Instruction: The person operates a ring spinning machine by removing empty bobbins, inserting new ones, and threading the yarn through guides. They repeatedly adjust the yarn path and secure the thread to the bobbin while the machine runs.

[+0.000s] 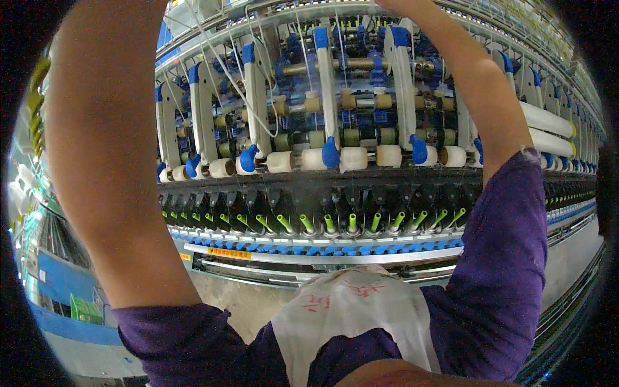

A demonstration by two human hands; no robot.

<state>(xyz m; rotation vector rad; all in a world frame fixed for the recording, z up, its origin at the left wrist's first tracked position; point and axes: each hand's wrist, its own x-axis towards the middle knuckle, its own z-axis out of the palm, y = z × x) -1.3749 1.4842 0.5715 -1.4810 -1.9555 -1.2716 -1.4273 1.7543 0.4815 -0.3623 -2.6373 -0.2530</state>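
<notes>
Both my arms are raised and run out past the top edge, so neither my left hand nor my right hand shows, nor anything they may hold. Between the arms stands a spinning frame with a row of pale drafting arms (327, 90) tipped in blue. Thin white roving strands (236, 90) hang down from above, some of them slack and looping in front of the drafting arms. Below sit cream-coloured rollers (353, 158) in a line, and lower still a row of bright green spindles (352, 223) stands upright.
A blue-dotted rail (361, 248) runs along the frame's lower front, above the floor (238, 306). White rolls (548, 131) lie on the machine to the right. At the left are a blue panel (61, 277) and a green crate (85, 309). I wear a white apron (361, 303).
</notes>
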